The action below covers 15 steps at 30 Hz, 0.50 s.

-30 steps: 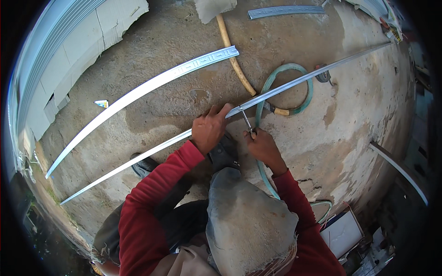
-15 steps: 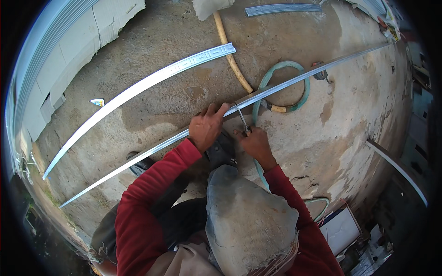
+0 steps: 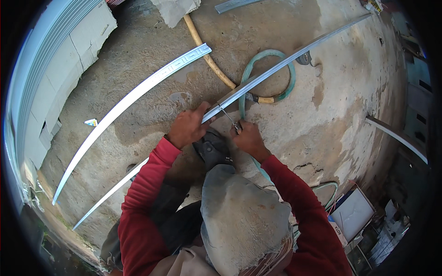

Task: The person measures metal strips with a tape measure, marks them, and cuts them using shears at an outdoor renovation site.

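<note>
A long, narrow metal channel (image 3: 271, 71) runs slantwise from the lower left to the upper right, over my shoe (image 3: 212, 149). My left hand (image 3: 188, 128) is closed around it near its middle, the fingers partly hidden behind the channel. In my right hand (image 3: 249, 138), just right of the left, is a slim metal hand tool (image 3: 227, 115). Its far end touches the channel beside my left fingers. The handle is mostly covered by my fingers, so its exact kind is unclear.
Another metal strip (image 3: 124, 103) lies on the concrete floor at left. A green hose (image 3: 243, 87) loops beneath the channel, near a yellowish tube (image 3: 209, 62). Stacked metal profiles (image 3: 43, 50) line the far left. A small dark object (image 3: 304, 58) sits beside the channel.
The whole view has shifted and turned slightly. My left fingers have moved from lying along the channel to wrapping its side; the tool's end still meets the channel.
</note>
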Motion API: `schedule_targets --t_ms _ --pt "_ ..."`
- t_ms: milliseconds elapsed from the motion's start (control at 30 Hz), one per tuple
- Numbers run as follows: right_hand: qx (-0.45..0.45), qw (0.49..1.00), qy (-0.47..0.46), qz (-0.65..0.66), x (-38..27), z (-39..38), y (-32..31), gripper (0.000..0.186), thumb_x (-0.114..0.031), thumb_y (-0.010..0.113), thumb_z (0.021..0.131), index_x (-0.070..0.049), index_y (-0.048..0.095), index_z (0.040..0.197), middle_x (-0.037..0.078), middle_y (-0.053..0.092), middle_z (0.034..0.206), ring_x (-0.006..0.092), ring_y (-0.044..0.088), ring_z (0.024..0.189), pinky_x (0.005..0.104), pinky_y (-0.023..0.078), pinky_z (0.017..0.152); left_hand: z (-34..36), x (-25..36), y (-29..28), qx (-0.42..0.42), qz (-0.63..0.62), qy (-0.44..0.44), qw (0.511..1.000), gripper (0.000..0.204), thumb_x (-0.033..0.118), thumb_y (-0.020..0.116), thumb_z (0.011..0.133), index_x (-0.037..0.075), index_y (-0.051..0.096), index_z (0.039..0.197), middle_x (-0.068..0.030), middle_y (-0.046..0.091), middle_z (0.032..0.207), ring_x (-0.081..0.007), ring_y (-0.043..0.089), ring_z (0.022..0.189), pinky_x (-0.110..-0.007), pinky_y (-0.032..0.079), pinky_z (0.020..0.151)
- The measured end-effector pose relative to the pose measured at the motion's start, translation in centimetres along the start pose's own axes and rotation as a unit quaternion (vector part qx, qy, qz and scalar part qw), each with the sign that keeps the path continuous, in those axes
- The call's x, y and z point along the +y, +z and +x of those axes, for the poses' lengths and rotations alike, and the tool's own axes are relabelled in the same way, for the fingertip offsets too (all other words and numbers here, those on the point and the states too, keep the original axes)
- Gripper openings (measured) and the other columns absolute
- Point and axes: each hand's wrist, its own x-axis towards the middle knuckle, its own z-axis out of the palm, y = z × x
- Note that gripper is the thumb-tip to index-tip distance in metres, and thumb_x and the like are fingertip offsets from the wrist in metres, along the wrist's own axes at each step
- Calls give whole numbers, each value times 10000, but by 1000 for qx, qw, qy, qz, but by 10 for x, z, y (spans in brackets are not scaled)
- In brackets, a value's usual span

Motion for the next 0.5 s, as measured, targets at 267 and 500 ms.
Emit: schedule_targets --t_ms 267,500 --pt "-24 992 -84 -90 -12 0 -8 360 -335 717 866 19 654 852 223 672 724 431 681 750 501 542 689 -3 -5 15 12 103 -36 994 426 178 695 857 75 498 1220 -229 670 762 -442 664 692 -521 524 602" --pt "51 996 35 -58 -26 -3 -4 475 -486 736 857 -18 655 877 195 681 717 404 691 730 496 541 674 -1 1 15 44 147 -24 988 446 98 648 804 110 505 1227 -174 683 788 -373 697 694 -460 561 594"
